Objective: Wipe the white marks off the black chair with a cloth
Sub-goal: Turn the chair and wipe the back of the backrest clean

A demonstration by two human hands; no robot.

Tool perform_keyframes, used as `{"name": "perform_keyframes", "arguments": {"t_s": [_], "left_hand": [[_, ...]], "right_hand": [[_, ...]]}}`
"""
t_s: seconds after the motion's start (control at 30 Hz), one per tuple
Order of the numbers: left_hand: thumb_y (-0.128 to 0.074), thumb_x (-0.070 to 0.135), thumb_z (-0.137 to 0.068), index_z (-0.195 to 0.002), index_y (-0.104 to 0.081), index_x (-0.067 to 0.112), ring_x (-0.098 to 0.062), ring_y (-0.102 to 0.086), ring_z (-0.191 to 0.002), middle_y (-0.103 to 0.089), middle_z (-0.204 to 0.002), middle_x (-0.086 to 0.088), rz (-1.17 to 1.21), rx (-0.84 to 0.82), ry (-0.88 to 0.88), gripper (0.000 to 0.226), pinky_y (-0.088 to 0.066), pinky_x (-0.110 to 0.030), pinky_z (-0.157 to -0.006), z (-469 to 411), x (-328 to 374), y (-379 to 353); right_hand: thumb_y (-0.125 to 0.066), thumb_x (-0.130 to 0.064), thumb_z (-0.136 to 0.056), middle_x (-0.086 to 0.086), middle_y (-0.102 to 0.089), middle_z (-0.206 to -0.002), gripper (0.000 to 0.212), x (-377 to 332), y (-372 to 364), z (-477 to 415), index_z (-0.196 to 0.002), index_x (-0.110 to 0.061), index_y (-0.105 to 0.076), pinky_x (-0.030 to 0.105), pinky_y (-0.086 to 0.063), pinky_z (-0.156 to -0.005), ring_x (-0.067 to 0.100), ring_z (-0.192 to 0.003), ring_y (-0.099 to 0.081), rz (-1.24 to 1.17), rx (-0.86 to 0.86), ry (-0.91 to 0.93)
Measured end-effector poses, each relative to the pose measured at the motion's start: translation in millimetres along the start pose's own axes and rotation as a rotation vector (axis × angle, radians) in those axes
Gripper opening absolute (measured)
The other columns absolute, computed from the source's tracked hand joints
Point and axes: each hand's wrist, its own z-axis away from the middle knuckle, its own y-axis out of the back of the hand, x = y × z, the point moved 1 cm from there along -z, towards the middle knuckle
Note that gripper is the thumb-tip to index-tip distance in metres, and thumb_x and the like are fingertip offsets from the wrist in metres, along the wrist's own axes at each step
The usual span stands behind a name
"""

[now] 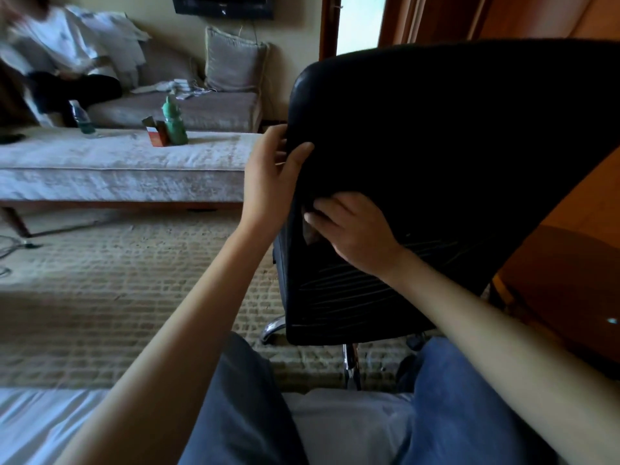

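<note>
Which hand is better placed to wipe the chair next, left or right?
Right. The right hand holds the cloth against the black chair back; the left hand grips the chair's edge, probably steadying it.

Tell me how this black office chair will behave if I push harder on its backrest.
The black office chair likely rolls or swivels away, given its chrome base; the left hand gripping the backrest edge probably steadies it. Its glossy skin looks smooth, so the cloth under the right hand may slide easily.
</note>
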Motion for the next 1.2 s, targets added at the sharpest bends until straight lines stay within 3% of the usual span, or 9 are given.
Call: {"name": "perform_keyframes", "arguments": {"t_s": [0.1,0.2,0.33,0.57,0.67,0.83,0.97,1.07,1.2], "left_hand": [[-0.058,0.015,-0.091,-0.104,-0.057,0.008,0.000,-0.059,-0.073,-0.062,-0.088,0.003,0.019,-0.021,-0.001,0.015,-0.044,-0.011,-0.065,-1,0,0],[-0.060,0.013,-0.090,-0.104,-0.058,0.009,0.003,-0.057,-0.070,-0.062,-0.087,0.004,0.027,-0.030,0.004,0.014,-0.044,-0.011,-0.064,-1,1,1],[-0.060,0.014,-0.090,-0.107,-0.060,0.005,0.007,-0.056,-0.070,-0.063,-0.092,0.000,-0.001,-0.033,-0.006,0.020,-0.042,-0.008,-0.065,-3,-1,2],[-0.057,0.015,-0.092,-0.110,-0.059,0.006,0.012,-0.055,-0.068,-0.058,-0.085,0.016,0.023,0.055,0.016,0.021,-0.041,-0.007,-0.065,-4,-9,3],[-0.056,0.014,-0.092,-0.110,-0.059,0.003,0.013,-0.054,-0.067,-0.057,-0.084,0.015,0.022,0.059,0.025,0.021,-0.040,-0.007,-0.065,-3,-8,3],[-0.056,0.015,-0.093,-0.109,-0.059,0.009,0.009,-0.057,-0.073,-0.060,-0.089,0.011,0.045,0.073,0.073,0.017,-0.046,-0.012,-0.070,-5,-9,6],[-0.055,0.021,-0.094,-0.112,-0.058,0.002,-0.004,-0.059,-0.085,-0.064,-0.100,-0.005,0.112,0.176,0.131,0.026,-0.048,-0.019,-0.077,-1,-14,-1],[-0.051,0.021,-0.097,-0.113,-0.056,0.003,0.010,-0.056,-0.080,-0.061,-0.094,0.006,0.122,0.219,0.146,0.024,-0.044,-0.010,-0.074,3,-18,-3],[-0.048,0.021,-0.098,-0.116,-0.055,0.000,0.015,-0.054,-0.073,-0.057,-0.089,0.009,0.105,0.225,0.172,0.028,-0.042,-0.007,-0.069,-2,-21,0]], "right_hand": [[-0.055,-0.006,-0.094,0.013,-0.069,-0.095,0.017,-7,-14,-12,-0.096,-0.003,-0.072,0.037,-0.046,-0.069,0.029,-0.077,-0.055,-0.013,0.097,-0.101],[-0.055,-0.003,-0.091,0.012,-0.060,-0.089,0.013,-46,-51,32,-0.097,-0.003,-0.066,0.036,-0.042,-0.069,0.028,-0.071,-0.051,-0.071,-0.113,-0.046],[-0.051,-0.001,-0.089,0.008,-0.066,-0.092,0.024,-55,-59,56,-0.074,-0.008,-0.069,0.034,-0.042,-0.068,0.023,-0.077,-0.046,-0.045,-0.360,0.198],[-0.041,-0.003,-0.100,0.010,-0.059,-0.108,0.028,33,4,42,-0.103,-0.006,-0.068,0.038,-0.046,-0.074,0.028,-0.087,-0.050,0.029,-0.007,0.029],[-0.036,-0.004,-0.101,0.007,-0.049,-0.111,0.031,8,-21,75,-0.106,-0.004,-0.067,0.038,-0.049,-0.074,0.028,-0.087,-0.051,0.003,-0.077,0.010],[-0.053,-0.002,-0.090,0.006,-0.065,-0.090,0.021,-5,-31,107,-0.079,-0.006,-0.070,0.036,-0.050,-0.064,0.024,-0.073,-0.056,-0.030,-0.316,0.094],[-0.046,-0.009,-0.100,0.014,-0.066,-0.098,0.022,34,-1,59,-0.096,-0.004,-0.067,0.042,-0.052,-0.071,0.034,-0.082,-0.059,-0.014,-0.090,-0.030],[-0.052,-0.005,-0.095,0.015,-0.070,-0.102,0.022,55,15,42,-0.102,-0.004,-0.073,0.040,-0.052,-0.073,0.030,-0.089,-0.055,0.034,0.086,-0.055],[-0.031,-0.008,-0.104,0.009,-0.061,-0.106,0.038,26,-13,90,-0.106,-0.004,-0.069,0.038,-0.053,-0.074,0.028,-0.089,-0.050,0.042,-0.122,-0.073]]}}
